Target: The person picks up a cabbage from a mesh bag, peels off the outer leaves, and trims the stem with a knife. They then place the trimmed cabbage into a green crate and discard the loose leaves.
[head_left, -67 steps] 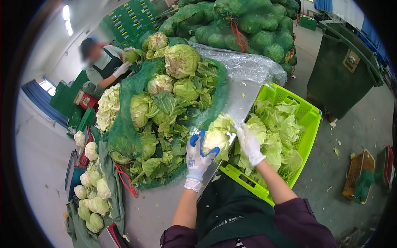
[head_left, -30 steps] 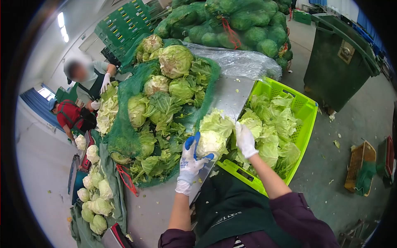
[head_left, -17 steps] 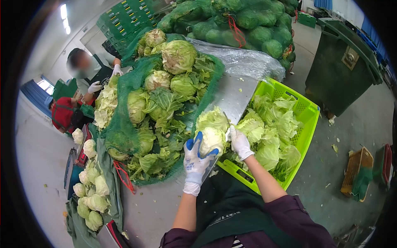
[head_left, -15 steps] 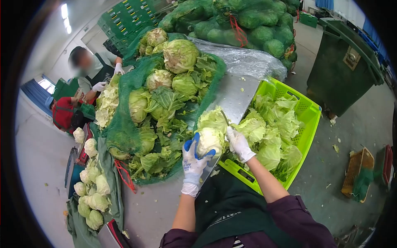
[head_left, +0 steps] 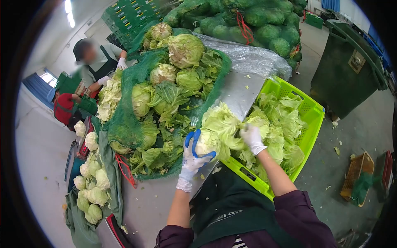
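Note:
A pale, partly stripped cabbage head [head_left: 208,141] is gripped in my left hand [head_left: 192,159], which wears a white glove with blue fingers, its fingers spread round the near side. Loosened light-green outer leaves [head_left: 223,124] stretch from the head toward my right hand [head_left: 251,137]. That white-gloved hand is closed and a little blurred, at the edge of the leaves. Only a dark bit of the knife [head_left: 238,132] shows beside its fingers; leaves and glove hide the rest. Below and right of it, a lime-green crate [head_left: 308,136] holds many torn cabbage leaves [head_left: 281,132].
Untrimmed cabbages [head_left: 186,50] lie in an opened green net bag [head_left: 126,111] on the metal table [head_left: 240,93]. Trimmed heads [head_left: 97,198] sit at left. Full net sacks [head_left: 269,29], a dark wheeled bin [head_left: 339,70] and a brown basket [head_left: 356,180] stand around. Two co-workers [head_left: 105,62] are at far left.
My right hand has moved right and slightly down, away from the cabbage head, with outer leaves pulled away toward it. The knife blade, visible earlier, is now mostly hidden. My left hand keeps its hold.

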Action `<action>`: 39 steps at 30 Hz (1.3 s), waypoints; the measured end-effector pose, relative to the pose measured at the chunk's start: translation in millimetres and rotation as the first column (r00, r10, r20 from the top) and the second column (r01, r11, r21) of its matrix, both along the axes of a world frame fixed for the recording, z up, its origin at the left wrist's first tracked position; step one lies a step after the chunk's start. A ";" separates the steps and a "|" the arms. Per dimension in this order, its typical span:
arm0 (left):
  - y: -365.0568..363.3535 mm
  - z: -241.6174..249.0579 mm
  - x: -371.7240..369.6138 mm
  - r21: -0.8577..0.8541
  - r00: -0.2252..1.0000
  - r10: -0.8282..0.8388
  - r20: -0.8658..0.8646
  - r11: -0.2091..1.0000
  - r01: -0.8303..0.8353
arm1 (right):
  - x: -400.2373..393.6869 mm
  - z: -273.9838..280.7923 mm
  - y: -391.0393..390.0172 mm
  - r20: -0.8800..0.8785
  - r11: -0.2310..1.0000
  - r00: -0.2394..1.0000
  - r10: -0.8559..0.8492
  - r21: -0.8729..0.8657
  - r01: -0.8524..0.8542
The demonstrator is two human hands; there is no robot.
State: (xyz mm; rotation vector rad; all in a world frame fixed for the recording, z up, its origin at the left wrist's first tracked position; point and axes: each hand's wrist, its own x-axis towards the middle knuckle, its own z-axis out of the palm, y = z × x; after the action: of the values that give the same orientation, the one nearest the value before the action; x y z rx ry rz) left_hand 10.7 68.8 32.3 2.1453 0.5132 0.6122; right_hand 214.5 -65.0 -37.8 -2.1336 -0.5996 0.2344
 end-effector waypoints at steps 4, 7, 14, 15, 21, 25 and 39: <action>-5.1 -4.7 -1.2 0.029 0.997 -0.009 0.079 1.000 0.007 | -13.9 38.4 -20.6 0.123 0.994 0.988 0.098 -0.059 -0.091; -13.1 -5.7 0.7 0.063 0.999 -0.018 0.042 0.998 0.016 | -63.1 69.0 -8.0 0.020 0.914 0.925 0.379 -0.167 -0.371; -19.6 -27.8 -11.4 0.042 0.986 0.132 0.103 0.990 -0.137 | -64.7 16.3 20.2 -0.214 0.934 0.964 0.156 0.351 -0.073; -9.2 -38.4 -14.3 -0.297 0.966 0.134 0.220 0.953 -0.064 | -56.3 17.0 18.2 -0.396 0.960 0.912 0.108 0.279 0.007; -0.1 -16.7 -13.4 -0.773 0.863 0.303 0.404 0.618 0.144 | -63.8 32.8 3.2 0.033 0.967 0.972 0.232 0.097 -0.234; -10.0 -12.9 4.1 -0.789 0.920 0.298 0.254 0.614 0.019 | -81.6 44.1 5.4 0.234 0.934 0.905 0.354 -0.136 -0.330; 17.0 -9.0 1.4 -0.116 0.997 -0.070 0.029 0.991 0.073 | -29.2 53.4 11.5 -0.445 0.937 0.826 0.347 0.125 -0.326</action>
State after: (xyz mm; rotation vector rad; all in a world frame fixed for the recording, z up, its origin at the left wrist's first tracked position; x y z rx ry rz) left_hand 12.1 85.8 23.3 2.0341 0.4460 0.5553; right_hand 185.2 -53.5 15.6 -1.8205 -0.6819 0.8933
